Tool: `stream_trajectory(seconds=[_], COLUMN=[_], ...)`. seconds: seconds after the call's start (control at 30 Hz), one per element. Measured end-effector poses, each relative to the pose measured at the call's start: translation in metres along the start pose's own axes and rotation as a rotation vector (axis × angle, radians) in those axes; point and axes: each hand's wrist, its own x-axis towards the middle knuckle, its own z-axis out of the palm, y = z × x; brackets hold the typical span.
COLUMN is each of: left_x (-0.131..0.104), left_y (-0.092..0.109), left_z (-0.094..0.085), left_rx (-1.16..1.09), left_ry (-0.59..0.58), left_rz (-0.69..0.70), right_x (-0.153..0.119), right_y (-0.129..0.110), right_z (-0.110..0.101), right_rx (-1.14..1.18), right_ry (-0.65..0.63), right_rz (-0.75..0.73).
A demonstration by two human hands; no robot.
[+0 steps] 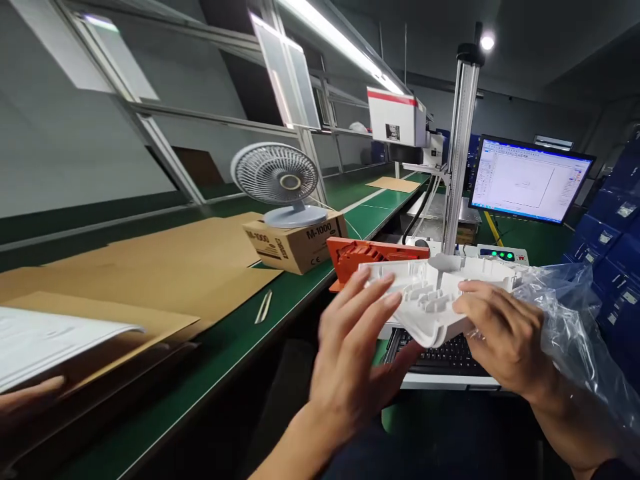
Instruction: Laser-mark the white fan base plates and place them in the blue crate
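So the white plastic shell [425, 312] is already picked up, right of centre in the frame, ribbed inside facing up, held in the air over the keyboard [450, 359]. Right hand [505, 333] has its grip clamped on the shell's right side, fingers over the rim. Left hand's [350, 350] grip is loose, fingers spread at the shell's left end; can't tell if they're touching. Progress-wise I'd call it mid-handling: the shell's not set down yet, with the orange block [353, 259] behind it. Clear plastic bag [570, 327] bunches behind the right hand; can't tell if it's fully off.
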Motion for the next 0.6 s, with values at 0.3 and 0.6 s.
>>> stream_trajectory(seconds=[0.3,0.6], left_x=[-0.033,-0.076], left_y=[-0.045,-0.101], left_z=[0.060,0.044], left_rx=[-0.142,-0.193], left_ry=[0.120,0.131], left_rz=[-0.076,-0.227], right_x=[-0.007,0.002], right_y=[0.012,0.033], right_z=[0.045,0.061], right_rx=[0.102,0.237], right_ry=[-0.117,-0.311], right_rz=[0.043,-0.081])
